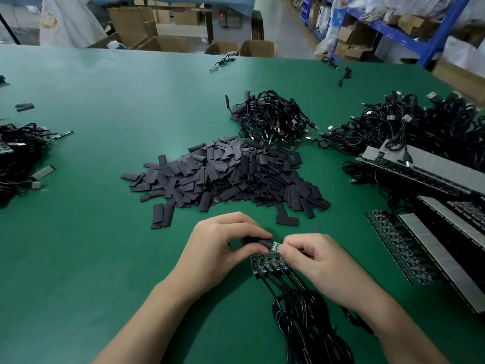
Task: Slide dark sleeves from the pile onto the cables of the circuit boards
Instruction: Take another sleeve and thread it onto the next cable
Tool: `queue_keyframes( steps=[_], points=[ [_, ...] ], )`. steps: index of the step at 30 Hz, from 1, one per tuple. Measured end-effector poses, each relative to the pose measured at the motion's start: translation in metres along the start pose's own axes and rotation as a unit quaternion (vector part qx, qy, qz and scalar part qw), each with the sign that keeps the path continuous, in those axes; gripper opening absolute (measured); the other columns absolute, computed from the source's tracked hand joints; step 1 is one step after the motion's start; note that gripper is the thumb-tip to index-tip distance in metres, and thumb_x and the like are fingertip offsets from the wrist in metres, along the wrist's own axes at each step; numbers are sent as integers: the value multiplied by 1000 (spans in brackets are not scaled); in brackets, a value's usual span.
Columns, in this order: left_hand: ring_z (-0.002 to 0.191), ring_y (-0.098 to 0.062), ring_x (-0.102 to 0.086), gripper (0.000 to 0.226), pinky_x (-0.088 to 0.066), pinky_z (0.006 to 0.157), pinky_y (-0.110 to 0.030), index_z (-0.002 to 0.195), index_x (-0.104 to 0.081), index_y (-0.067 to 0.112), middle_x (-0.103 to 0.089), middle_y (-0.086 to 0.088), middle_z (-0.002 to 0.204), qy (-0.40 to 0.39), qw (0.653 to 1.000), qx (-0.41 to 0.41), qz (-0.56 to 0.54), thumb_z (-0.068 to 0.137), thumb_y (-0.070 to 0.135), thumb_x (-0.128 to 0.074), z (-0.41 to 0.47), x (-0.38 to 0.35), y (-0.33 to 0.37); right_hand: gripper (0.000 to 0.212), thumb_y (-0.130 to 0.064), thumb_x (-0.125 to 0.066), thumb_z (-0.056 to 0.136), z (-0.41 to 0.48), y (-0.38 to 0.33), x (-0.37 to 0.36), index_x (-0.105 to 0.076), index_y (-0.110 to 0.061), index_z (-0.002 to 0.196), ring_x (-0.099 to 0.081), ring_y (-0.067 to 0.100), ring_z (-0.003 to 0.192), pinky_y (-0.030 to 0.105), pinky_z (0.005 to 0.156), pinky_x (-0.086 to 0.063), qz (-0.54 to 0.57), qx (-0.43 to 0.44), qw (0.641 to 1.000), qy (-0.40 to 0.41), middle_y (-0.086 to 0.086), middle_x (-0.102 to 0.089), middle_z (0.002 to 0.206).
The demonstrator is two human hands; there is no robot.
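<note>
Your left hand [225,245] pinches a short matte black tubular sleeve [258,242] between thumb and forefinger, its long axis pointing sideways at your right hand [315,261]. The sleeve's mouth meets the small green circuit board [275,245], pinched in your right hand's fingertips. The heap of flat dark sleeves [225,174] lies just beyond both hands; glossy black cables [299,319] trail toward you under the right wrist.
</note>
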State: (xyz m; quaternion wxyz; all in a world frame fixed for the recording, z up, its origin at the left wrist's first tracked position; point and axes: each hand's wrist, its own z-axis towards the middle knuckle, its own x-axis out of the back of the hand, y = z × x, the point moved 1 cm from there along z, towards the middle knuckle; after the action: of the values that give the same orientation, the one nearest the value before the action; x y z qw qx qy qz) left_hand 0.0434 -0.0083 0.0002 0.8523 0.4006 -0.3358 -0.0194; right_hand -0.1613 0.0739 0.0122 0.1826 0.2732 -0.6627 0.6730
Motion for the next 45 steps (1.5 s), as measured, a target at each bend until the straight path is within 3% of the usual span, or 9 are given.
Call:
queue_keyframes(
  steps=[12, 19, 28, 34, 45],
  points=[
    [93, 0, -70, 22, -57, 85, -28, 102, -80, 24, -73, 19, 99, -38, 999, 8, -3, 85, 37, -82, 0, 1, -1, 49, -56, -47, 90, 0, -3, 2, -41, -13, 69, -27, 6, 53, 23, 51, -24, 19, -13, 1000, -11, -11, -30, 56],
    [92, -6, -71, 21, -58, 84, -34, 103, -79, 26, -73, 17, 99, -49, 998, 20, -20, 85, 39, -81, -1, 1, -1, 48, -58, -47, 87, 1, -1, 4, -48, -14, 68, -29, 13, 56, 36, 56, -24, 41, -31, 998, -29, -5, -31, 59],
    [94, -5, -71, 20, -57, 85, -36, 105, -80, 25, -74, 16, 100, -58, 998, 26, -14, 86, 32, -82, -1, 4, 0, 46, -61, -46, 89, 1, 1, 2, -54, -19, 69, -29, 16, 55, 32, 54, -24, 64, -42, 997, -31, 0, -31, 60],
    [93, -5, -71, 20, -57, 84, -35, 104, -80, 25, -74, 16, 99, -55, 998, 30, -14, 85, 31, -83, -1, 4, 2, 46, -62, -47, 89, 2, 1, 2, -55, -23, 67, -29, 21, 57, 36, 57, -24, 80, -46, 995, -32, 5, -30, 62],
    [89, -2, -70, 21, -57, 83, -33, 105, -79, 26, -74, 17, 96, -58, 998, 34, 10, 88, 38, -79, -2, 1, 6, 46, -61, -46, 89, 2, 4, 1, -53, -22, 66, -29, 19, 57, 36, 57, -25, 90, -39, 994, -39, 2, -31, 61]
  ],
)
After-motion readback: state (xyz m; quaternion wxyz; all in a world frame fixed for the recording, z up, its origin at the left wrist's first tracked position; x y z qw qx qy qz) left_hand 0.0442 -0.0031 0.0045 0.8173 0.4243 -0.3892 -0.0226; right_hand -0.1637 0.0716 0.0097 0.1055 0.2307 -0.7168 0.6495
